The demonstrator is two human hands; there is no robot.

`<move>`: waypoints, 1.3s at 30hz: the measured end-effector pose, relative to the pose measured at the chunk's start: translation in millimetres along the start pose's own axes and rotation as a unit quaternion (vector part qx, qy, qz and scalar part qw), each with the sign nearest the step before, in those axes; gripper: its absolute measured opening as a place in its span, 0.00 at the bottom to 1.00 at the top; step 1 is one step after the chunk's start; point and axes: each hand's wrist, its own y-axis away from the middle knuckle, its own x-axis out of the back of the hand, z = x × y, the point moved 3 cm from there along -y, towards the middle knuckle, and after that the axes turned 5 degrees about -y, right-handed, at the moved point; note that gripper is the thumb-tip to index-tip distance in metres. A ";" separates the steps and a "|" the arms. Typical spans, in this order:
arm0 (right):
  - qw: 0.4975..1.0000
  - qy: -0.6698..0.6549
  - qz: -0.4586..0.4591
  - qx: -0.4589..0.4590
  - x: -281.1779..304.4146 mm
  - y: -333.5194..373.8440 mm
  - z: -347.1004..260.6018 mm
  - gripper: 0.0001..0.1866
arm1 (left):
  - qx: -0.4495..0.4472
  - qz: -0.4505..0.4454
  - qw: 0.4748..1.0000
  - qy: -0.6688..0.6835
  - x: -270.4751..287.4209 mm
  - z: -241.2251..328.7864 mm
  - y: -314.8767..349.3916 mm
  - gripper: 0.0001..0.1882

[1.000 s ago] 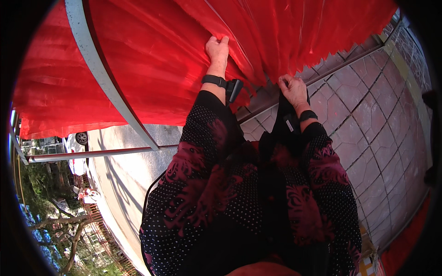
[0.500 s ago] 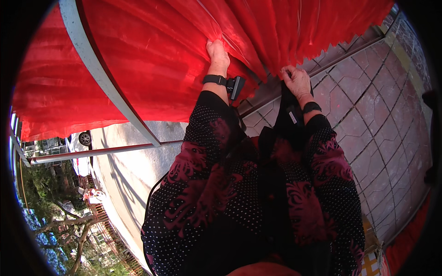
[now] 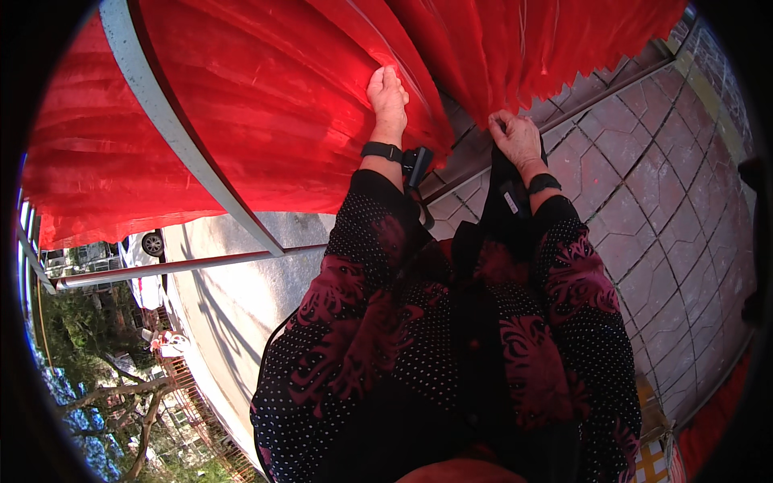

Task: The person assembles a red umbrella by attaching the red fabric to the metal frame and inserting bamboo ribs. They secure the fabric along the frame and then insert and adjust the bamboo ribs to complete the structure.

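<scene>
Pleated red cloth hangs in front of me in two parts. Fingers of my left hand [image 3: 388, 98] are closed on the left part of the red cloth [image 3: 282, 88], close to its right edge. My right hand [image 3: 517, 138] pinches the lower corner of the right part of the red cloth [image 3: 515, 56], where its frilled hem begins. A narrow gap between the two parts shows dark floor behind. Both wrists wear black bands, and a small black device [image 3: 415, 165] sits on the left one.
A curved grey metal pole [image 3: 173, 133] crosses the left cloth and meets a horizontal rail [image 3: 193, 263]. Patterned paving tiles [image 3: 644, 185] spread to the right, with a metal floor strip [image 3: 580, 109] across them. A white car [image 3: 143, 270], a road and trees lie at far left.
My left hand has shifted slightly right and down with the cloth in it. The gap between the two cloth parts looks wider. My right hand has barely moved.
</scene>
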 end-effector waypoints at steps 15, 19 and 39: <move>1.000 0.001 -0.017 -0.011 -11.3 -7.2 -3.1 0.10 | -0.111 0.178 0.950 -0.232 -11.0 11.1 -43.4 0.28; 1.000 0.017 -0.003 -0.015 -8.5 -8.1 -3.8 0.09 | -0.053 0.174 0.953 -0.242 5.2 -2.3 -58.3 0.14; 1.000 -0.006 -0.014 -0.026 -9.3 -8.0 -0.8 0.09 | 0.017 0.029 0.970 -0.240 41.0 -27.5 23.8 0.04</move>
